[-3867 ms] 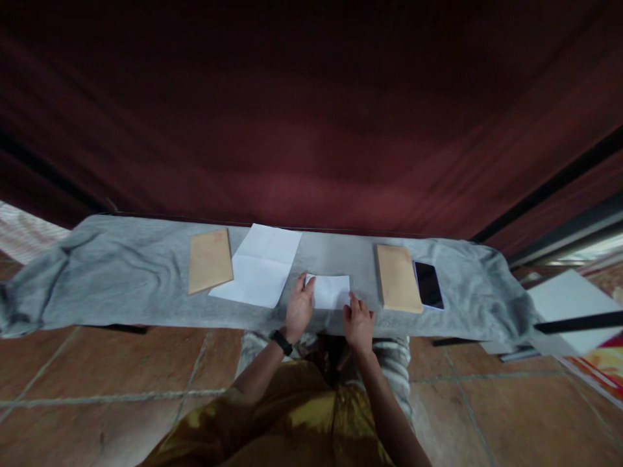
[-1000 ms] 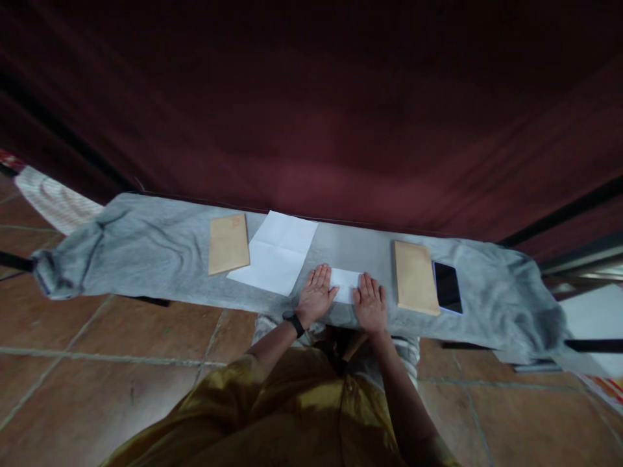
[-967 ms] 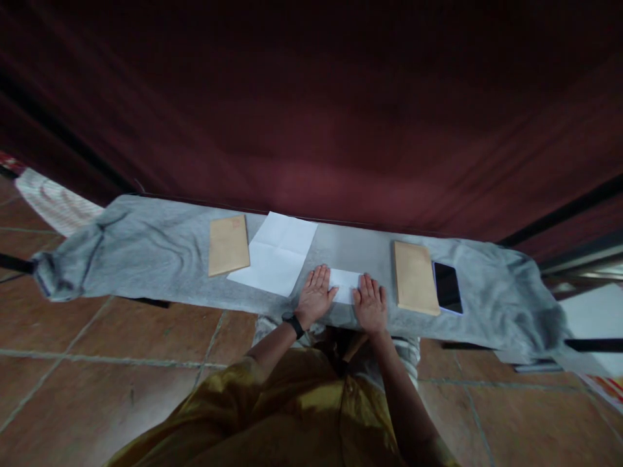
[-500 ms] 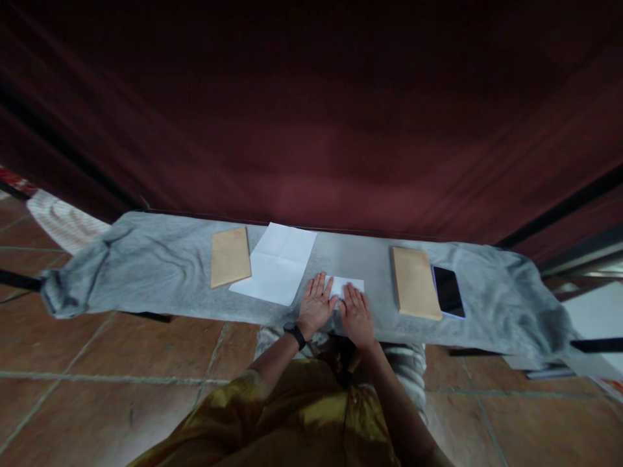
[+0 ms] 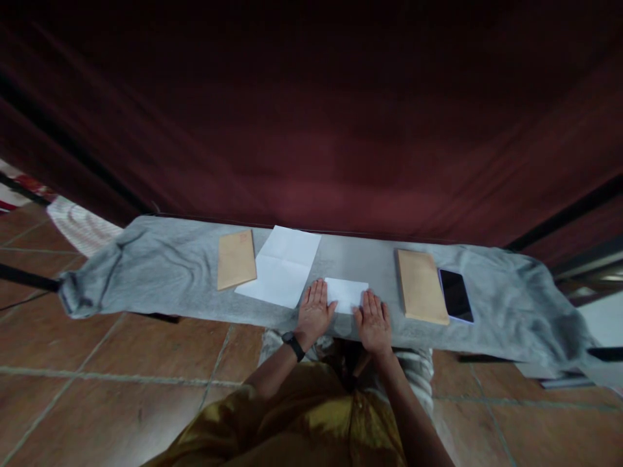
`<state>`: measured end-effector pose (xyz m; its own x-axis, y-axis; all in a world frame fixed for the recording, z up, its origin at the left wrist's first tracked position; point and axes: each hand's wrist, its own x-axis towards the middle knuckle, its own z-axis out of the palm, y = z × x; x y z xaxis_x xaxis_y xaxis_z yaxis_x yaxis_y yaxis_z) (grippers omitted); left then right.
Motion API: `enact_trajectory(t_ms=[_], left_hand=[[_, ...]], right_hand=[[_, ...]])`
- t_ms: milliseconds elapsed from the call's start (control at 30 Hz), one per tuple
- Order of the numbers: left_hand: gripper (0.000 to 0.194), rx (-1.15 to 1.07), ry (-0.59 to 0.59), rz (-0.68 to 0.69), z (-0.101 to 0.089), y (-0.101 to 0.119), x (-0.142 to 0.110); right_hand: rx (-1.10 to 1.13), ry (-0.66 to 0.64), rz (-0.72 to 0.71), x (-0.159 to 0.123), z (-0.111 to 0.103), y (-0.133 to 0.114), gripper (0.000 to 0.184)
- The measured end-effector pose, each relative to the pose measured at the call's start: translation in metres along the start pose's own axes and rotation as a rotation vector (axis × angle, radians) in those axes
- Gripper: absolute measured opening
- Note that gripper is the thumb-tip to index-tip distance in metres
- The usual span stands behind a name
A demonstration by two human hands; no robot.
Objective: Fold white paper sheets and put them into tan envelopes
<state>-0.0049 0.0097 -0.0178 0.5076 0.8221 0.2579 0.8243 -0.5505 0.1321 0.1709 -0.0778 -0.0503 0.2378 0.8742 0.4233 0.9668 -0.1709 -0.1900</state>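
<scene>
A small folded sheet of white paper (image 5: 346, 295) lies flat on the grey cloth between my two hands. My left hand (image 5: 315, 312) rests palm down at its left edge, fingers stretched out and thumb beside the paper. At the right edge lies my right hand (image 5: 374, 323), also flat with fingers extended. Left of my hands is a larger sheet of white paper (image 5: 285, 266) with crease lines, spread open. A brown envelope (image 5: 236, 259) overlaps its left corner.
The grey cloth (image 5: 160, 279) covers a long narrow bench. To the right are a thick stack of brown envelopes (image 5: 422, 285) and a phone (image 5: 456, 295) touching its side. A dark red curtain (image 5: 311, 162) hangs behind the bench. Tiled floor (image 5: 146, 383) shows in front.
My hands have slid apart from the middle of the folded paper to its two side edges, leaving more of it uncovered. The whole view has shifted slightly.
</scene>
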Motion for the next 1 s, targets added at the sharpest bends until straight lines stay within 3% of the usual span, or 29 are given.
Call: enact_trajectory(t_ms=[267, 467, 667, 800, 1000], left_hand=[[0.056, 0.036, 0.029, 0.006, -0.021, -0.024, -0.01], [0.054, 0.083, -0.051, -0.161, -0.027, -0.06, -0.004], [0.053, 0.078, -0.101, -0.126, -0.028, -0.082, -0.005], [0.056, -0.01, -0.036, -0.102, -0.024, -0.058, -0.004], [0.056, -0.264, -0.104, 0.181, -0.009, 0.014, 0.008]], right_hand=[[-0.01, 0.031, -0.016, -0.002, 0.003, 0.0, 0.058], [-0.004, 0.039, -0.021, -0.003, 0.004, 0.001, 0.058], [-0.004, 0.058, -0.002, 0.006, 0.001, -0.007, 0.053], [-0.009, -0.004, -0.041, 0.019, 0.002, -0.026, 0.051], [-0.04, -0.175, -0.108, 0.023, 0.005, -0.034, 0.057]])
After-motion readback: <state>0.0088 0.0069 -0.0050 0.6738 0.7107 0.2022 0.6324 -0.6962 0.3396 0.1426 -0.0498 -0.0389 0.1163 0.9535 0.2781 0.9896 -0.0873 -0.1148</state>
